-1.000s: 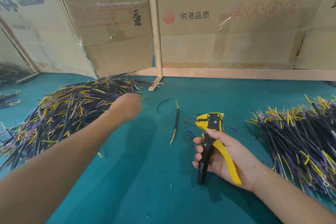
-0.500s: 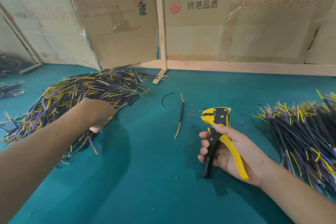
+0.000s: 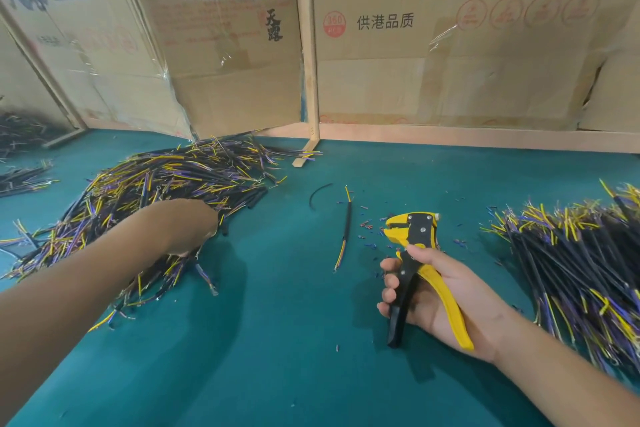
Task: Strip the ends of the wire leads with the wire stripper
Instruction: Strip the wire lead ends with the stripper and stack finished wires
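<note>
A: Status, right hand (image 3: pixel 446 302)?
B: Fingers curled round the wire stripper (image 3: pixel 415 267), gripping both handles, one black, one yellow. Tool head points away from the person, jaws just above the teal surface (image 3: pixel 277 357).

A: Left hand (image 3: pixel 188 227)?
B: Back of hand faces camera, resting on the near edge of the left pile of wire leads (image 3: pixel 156 191). Fingers hidden underneath; can't tell if they hold a lead or lie apart.

A: Other leads?
B: Second pile of wire leads (image 3: pixel 581 253) at far right, well apart from the 1st. One single lead (image 3: pixel 346 229) lies alone between left pile and stripper, black sheath, yellow ends. Curved black offcut (image 3: pixel 317 194) just left of its far end.

A: Debris?
B: Insulation bits (image 3: pixel 367 229) scattered round the tool head.

A: Backdrop?
B: Cardboard panels (image 3: pixel 450 45) w/ printed characters, on a wooden frame (image 3: pixel 310 45).
</note>
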